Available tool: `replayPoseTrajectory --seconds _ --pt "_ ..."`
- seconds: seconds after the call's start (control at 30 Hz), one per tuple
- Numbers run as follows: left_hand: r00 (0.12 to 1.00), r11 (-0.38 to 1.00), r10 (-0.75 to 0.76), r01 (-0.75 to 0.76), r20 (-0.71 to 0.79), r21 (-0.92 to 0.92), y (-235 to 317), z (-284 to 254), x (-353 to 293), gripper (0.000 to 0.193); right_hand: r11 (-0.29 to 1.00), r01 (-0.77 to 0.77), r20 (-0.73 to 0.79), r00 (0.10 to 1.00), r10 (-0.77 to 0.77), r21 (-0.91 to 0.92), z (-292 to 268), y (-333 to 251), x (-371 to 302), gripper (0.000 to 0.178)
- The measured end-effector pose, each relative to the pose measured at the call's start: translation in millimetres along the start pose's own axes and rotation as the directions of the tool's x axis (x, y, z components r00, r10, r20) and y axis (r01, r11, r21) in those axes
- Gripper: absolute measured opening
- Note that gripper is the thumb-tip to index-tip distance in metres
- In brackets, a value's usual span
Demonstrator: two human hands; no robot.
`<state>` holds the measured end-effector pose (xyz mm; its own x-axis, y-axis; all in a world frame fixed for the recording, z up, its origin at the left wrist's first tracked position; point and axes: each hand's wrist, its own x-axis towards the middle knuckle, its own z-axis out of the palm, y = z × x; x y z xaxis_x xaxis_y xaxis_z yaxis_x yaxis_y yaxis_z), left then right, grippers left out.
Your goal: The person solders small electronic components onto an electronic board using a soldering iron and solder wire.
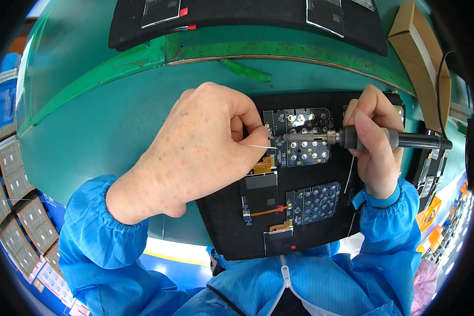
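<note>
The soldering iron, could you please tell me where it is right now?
In the head view, the soldering iron is right of centre, gripped in the right hand and pointing left across the upper circuit board.

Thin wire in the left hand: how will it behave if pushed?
The thin silvery wire would probably bend easily, being so slender. Only a short stretch shows past the left hand, so it may stay straight under light pushing.

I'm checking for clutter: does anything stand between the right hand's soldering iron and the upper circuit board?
Nothing visible blocks it: the soldering iron in the right hand extends over the upper circuit board toward its left edge. The left hand is close to that edge, with a thin wire near the tip.
</note>
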<state>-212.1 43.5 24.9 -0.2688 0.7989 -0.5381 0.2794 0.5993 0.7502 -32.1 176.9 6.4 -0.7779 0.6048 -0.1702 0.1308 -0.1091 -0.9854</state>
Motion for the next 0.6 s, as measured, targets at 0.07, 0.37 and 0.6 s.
replayPoseTrajectory --seconds 0.07,0.37,0.6 --pt "1.0 1.0 0.005 -0.005 -0.006 0.005 0.1 0.1 -0.4 0.012 1.0 -0.005 -0.003 1.0 0.004 -0.001 0.3 -0.9 -0.1 0.02" --pt "0.999 0.999 0.049 -0.048 -0.023 0.023 -0.3 0.7 -0.9 0.013 0.995 0.038 0.016 0.999 -0.037 -0.096 -3.8 5.8 0.4 0.027" --pt "0.998 0.998 0.058 -0.058 -0.025 0.009 0.8 2.1 0.1 0.014 0.998 -0.017 -0.022 1.0 0.016 -0.054 -3.9 -0.2 -0.5 0.026"
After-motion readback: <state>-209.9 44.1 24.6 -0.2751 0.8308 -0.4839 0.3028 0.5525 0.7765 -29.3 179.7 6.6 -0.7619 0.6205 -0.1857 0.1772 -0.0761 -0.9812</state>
